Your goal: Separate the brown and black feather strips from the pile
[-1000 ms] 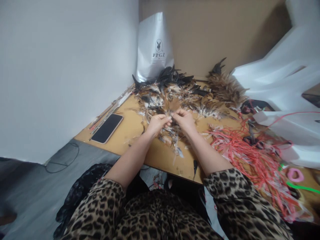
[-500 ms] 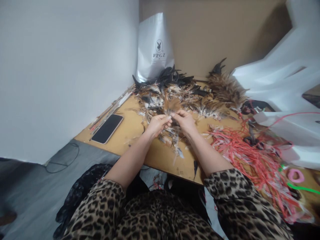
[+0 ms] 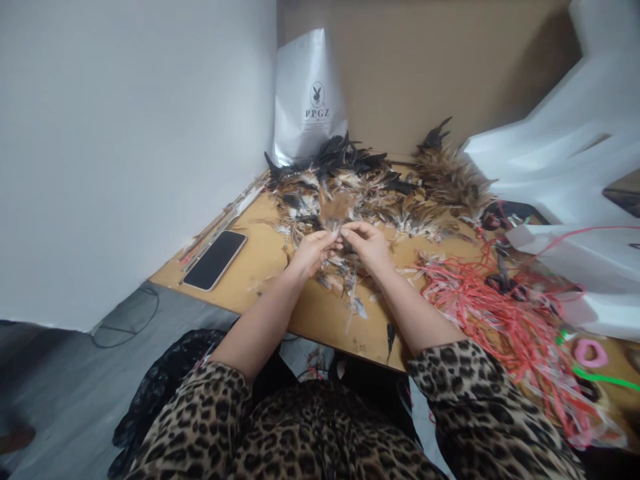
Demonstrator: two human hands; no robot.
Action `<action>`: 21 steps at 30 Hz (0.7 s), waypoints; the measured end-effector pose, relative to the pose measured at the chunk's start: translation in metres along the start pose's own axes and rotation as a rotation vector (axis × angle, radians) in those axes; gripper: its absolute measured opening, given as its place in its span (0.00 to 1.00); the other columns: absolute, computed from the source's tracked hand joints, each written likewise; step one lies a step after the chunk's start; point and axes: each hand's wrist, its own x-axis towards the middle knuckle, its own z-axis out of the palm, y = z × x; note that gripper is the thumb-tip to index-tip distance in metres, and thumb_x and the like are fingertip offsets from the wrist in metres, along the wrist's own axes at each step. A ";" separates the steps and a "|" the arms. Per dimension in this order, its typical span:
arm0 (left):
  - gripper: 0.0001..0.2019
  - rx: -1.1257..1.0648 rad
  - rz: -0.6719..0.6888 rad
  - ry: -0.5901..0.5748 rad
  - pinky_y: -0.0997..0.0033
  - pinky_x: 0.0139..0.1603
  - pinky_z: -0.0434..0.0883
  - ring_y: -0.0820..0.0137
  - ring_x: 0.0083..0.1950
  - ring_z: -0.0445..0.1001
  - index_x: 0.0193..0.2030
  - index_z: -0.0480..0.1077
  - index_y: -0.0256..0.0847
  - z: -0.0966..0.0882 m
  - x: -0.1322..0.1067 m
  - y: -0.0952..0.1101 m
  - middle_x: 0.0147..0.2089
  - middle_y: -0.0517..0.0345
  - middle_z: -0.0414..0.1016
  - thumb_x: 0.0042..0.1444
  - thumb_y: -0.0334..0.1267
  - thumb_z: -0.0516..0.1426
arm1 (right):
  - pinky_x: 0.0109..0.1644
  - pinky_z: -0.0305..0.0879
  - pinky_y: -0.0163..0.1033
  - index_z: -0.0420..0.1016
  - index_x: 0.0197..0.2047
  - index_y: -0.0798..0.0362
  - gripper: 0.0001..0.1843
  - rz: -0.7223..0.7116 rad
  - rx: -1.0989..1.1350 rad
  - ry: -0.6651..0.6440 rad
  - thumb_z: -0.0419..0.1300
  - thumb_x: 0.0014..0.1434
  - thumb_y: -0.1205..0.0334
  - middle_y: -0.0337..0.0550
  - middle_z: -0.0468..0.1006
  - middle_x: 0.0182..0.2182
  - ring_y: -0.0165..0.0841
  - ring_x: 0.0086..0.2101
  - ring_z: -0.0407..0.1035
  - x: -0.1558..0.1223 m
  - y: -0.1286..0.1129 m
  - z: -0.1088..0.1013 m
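Note:
My left hand point(image 3: 314, 248) and my right hand point(image 3: 367, 243) meet fingertip to fingertip over the wooden table point(image 3: 260, 260). Both pinch a small bunch of brown feathers point(image 3: 336, 209) that fans upward from between them. Just behind the hands lies a wide heap of brown, white and black feathers point(image 3: 370, 183). A few loose feathers point(image 3: 350, 293) lie on the table below my wrists.
A dark phone point(image 3: 215, 259) lies at the table's left edge beside thin sticks. A white PPGZ bag point(image 3: 309, 100) stands at the back corner. Tangled red and pink strips point(image 3: 495, 313) cover the right side, with white bags point(image 3: 565, 167) behind and a pink ring point(image 3: 590, 352).
The feather bunch between my fingers has shifted slightly left and up; both hands stay together in nearly the same place.

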 end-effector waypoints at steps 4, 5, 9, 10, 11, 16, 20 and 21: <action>0.07 -0.181 -0.061 0.022 0.80 0.32 0.66 0.78 0.32 0.73 0.35 0.72 0.35 -0.004 0.002 0.001 0.34 0.54 0.76 0.47 0.33 0.60 | 0.42 0.62 0.40 0.72 0.40 0.52 0.15 -0.294 -0.412 -0.035 0.58 0.51 0.55 0.44 0.74 0.36 0.33 0.35 0.67 -0.006 -0.007 -0.001; 0.07 -0.193 -0.071 0.021 0.80 0.33 0.67 0.78 0.32 0.73 0.35 0.72 0.35 -0.004 0.002 0.001 0.35 0.54 0.76 0.47 0.32 0.59 | 0.43 0.61 0.41 0.71 0.42 0.53 0.15 -0.361 -0.527 -0.057 0.57 0.52 0.55 0.45 0.73 0.37 0.35 0.37 0.66 -0.007 -0.008 -0.001; 0.07 -0.198 -0.083 -0.009 0.76 0.38 0.68 0.76 0.35 0.73 0.34 0.73 0.35 -0.001 0.000 0.000 0.34 0.54 0.76 0.47 0.32 0.59 | 0.45 0.56 0.43 0.69 0.44 0.54 0.16 -0.494 -0.874 -0.100 0.54 0.55 0.54 0.49 0.73 0.38 0.39 0.40 0.65 -0.008 -0.012 -0.004; 0.06 -0.193 -0.082 -0.014 0.76 0.39 0.68 0.75 0.35 0.73 0.34 0.73 0.35 0.000 0.000 0.000 0.34 0.54 0.76 0.47 0.32 0.60 | 0.44 0.55 0.43 0.69 0.43 0.54 0.16 -0.501 -0.924 -0.098 0.53 0.56 0.54 0.49 0.73 0.37 0.39 0.40 0.65 -0.008 -0.012 -0.004; 0.07 -0.185 -0.083 -0.019 0.75 0.39 0.68 0.75 0.35 0.73 0.34 0.73 0.35 0.001 -0.001 0.000 0.35 0.54 0.76 0.46 0.32 0.60 | 0.44 0.54 0.42 0.69 0.43 0.53 0.15 -0.503 -0.958 -0.093 0.53 0.56 0.54 0.48 0.73 0.36 0.39 0.39 0.65 -0.008 -0.012 -0.004; 0.09 -0.122 -0.105 -0.051 0.74 0.40 0.67 0.73 0.36 0.74 0.34 0.73 0.34 0.002 -0.003 0.000 0.36 0.51 0.76 0.45 0.35 0.61 | 0.43 0.53 0.41 0.70 0.38 0.53 0.12 -0.463 -0.985 -0.061 0.51 0.57 0.55 0.45 0.73 0.32 0.37 0.37 0.65 -0.008 -0.012 -0.004; 0.10 -0.060 -0.061 -0.049 0.75 0.39 0.67 0.74 0.35 0.73 0.34 0.74 0.33 0.002 -0.004 0.002 0.36 0.49 0.76 0.45 0.38 0.61 | 0.43 0.56 0.40 0.71 0.36 0.52 0.10 -0.387 -0.767 -0.115 0.55 0.54 0.57 0.44 0.73 0.31 0.35 0.36 0.65 -0.004 -0.014 -0.007; 0.11 -0.040 -0.043 -0.040 0.76 0.38 0.67 0.75 0.35 0.73 0.34 0.74 0.33 0.002 -0.004 0.003 0.36 0.50 0.76 0.45 0.38 0.61 | 0.42 0.58 0.39 0.72 0.36 0.53 0.10 -0.346 -0.652 -0.127 0.55 0.53 0.58 0.44 0.73 0.32 0.34 0.36 0.65 -0.002 -0.015 -0.008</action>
